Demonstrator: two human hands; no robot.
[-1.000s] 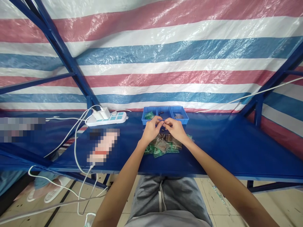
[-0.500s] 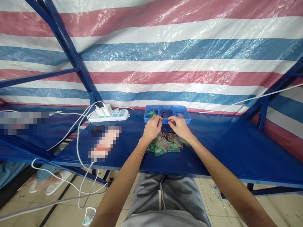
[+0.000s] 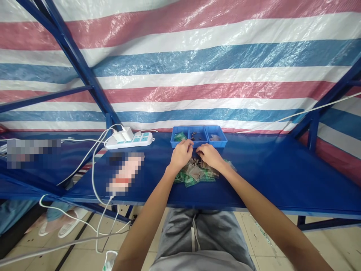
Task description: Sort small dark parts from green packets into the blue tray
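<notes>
A blue three-compartment tray (image 3: 173, 145) stands toward the back of the blue table. Its left compartment holds green packets (image 3: 179, 136), the middle a few small dark parts (image 3: 194, 134), the right some clear plastic pieces (image 3: 214, 137). In front of it lies a pile of small clear and green bags (image 3: 194, 174) with loose small dark parts (image 3: 195, 162) at its top. My left hand (image 3: 182, 153) is closed at the tray's front left, fingertips pinched together. My right hand (image 3: 211, 156) has its fingers curled down by the loose parts. Whatever either hand holds is too small or hidden.
A white power strip (image 3: 129, 140) with plugs and cables sits left of the tray. Nearer me lies a blurred pink object (image 3: 126, 173) with a white cable (image 3: 94, 180). Blue frame posts (image 3: 84, 71) rise at both sides before a striped sheet (image 3: 211, 86).
My right hand has moved from the tray's front edge down and left to the loose parts. My left hand stays almost in place by the tray.
</notes>
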